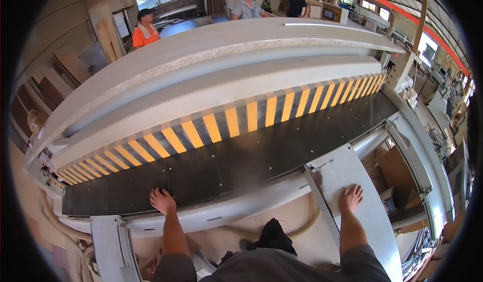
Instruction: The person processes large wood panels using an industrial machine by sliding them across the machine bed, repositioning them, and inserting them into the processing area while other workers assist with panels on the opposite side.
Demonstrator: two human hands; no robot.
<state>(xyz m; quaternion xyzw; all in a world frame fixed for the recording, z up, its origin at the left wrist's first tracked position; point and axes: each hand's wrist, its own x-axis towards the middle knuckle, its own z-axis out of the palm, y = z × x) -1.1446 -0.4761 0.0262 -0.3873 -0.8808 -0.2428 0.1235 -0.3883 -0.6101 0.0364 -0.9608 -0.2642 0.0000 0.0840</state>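
My left hand (163, 200) lies on the front edge of the dark machine bed (241, 164), its fingers stretched and a little apart, holding nothing. My right hand (351, 197) rests flat on the grey metal support arm (365, 216) that sticks out toward me on the right. Its fingers are spread, with nothing under them but the metal. Small pale dots are scattered over the dark bed. Behind the bed runs a guard beam with yellow and black stripes (230, 122), spanning the machine's width.
A long pale board (211, 50) lies along the machine's top, with a thin white strip (322, 25) on it. Another support arm (111, 247) juts out at the left. Three people stand beyond the machine, one in an orange top (146, 32). Cables (420, 249) hang at lower right.
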